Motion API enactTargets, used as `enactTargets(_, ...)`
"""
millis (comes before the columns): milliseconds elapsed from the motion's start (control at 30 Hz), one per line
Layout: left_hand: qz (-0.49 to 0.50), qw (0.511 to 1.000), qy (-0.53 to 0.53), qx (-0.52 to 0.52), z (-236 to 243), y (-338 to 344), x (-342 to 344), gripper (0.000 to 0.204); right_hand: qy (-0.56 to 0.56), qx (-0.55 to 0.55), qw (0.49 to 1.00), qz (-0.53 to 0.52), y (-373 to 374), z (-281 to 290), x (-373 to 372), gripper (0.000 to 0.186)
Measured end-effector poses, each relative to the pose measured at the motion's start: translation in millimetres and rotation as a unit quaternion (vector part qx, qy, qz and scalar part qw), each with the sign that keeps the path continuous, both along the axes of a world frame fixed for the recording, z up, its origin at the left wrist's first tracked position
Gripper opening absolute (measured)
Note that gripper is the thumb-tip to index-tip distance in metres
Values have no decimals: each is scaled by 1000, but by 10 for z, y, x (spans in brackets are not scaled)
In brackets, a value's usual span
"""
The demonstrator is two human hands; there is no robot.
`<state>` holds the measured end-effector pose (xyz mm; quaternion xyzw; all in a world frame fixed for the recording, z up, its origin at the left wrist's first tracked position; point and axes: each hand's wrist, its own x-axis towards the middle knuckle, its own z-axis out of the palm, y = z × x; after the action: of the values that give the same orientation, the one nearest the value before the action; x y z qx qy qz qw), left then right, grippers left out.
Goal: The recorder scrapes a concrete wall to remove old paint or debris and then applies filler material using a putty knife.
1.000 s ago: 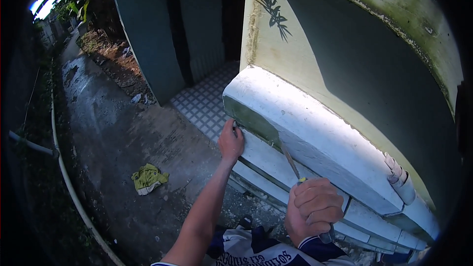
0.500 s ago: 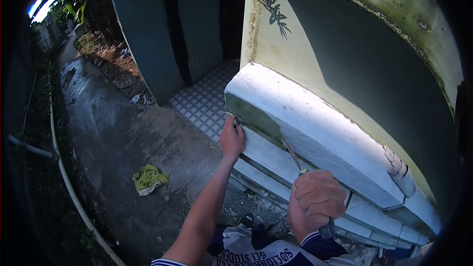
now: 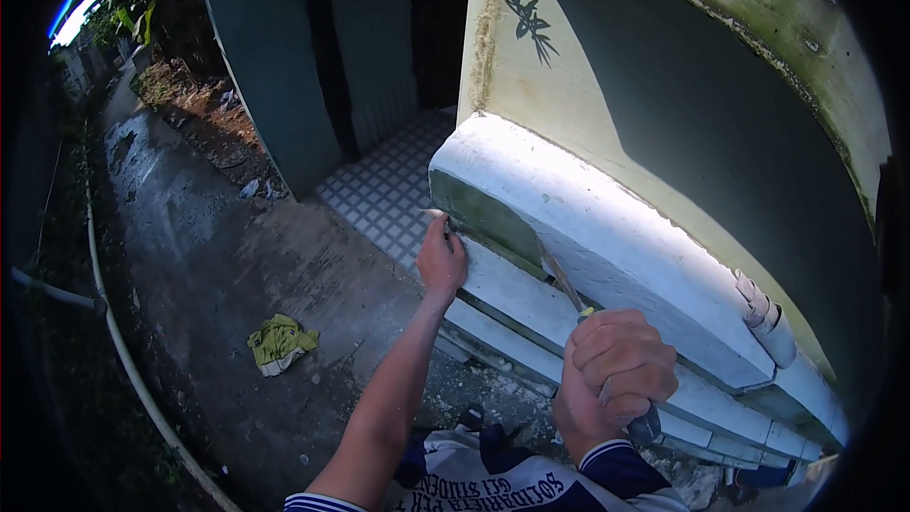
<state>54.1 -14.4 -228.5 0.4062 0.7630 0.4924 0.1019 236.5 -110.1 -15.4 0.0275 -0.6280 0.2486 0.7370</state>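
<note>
My right hand [image 3: 616,374] is closed round the dark handle of a scraper [image 3: 567,286]. The scraper's narrow metal blade slants up and left, its tip against the front face of the ledge [image 3: 588,204], where white coating meets a bare green patch [image 3: 483,228]. At the ledge's left corner, my left hand [image 3: 442,261] is closed beside the step, its fingers curled and partly hidden. A small pale sliver shows at its fingertips; I cannot make out what it is.
White tiled steps [image 3: 512,289] run below the ledge. A pipe stub [image 3: 777,337] juts out at right. A yellow-green cloth [image 3: 282,345] lies on the concrete path [image 3: 218,294]. A long pipe [image 3: 123,346] edges the path, and a green panel [image 3: 270,66] stands behind.
My right hand and the scraper handle have shifted slightly right, the blade still at the ledge face. My left hand stays at the corner. The whole view has shifted a little.
</note>
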Motion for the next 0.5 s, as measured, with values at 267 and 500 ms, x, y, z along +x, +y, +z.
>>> enactTargets(267,6,1000,20,3,-41,36,-8,37,-20,-13,1000,-5,-70,85,-3,51)
enactTargets(500,10,1000,14,21,-107,56,-42,37,-42,-19,999,5,-86,54,-10,51)
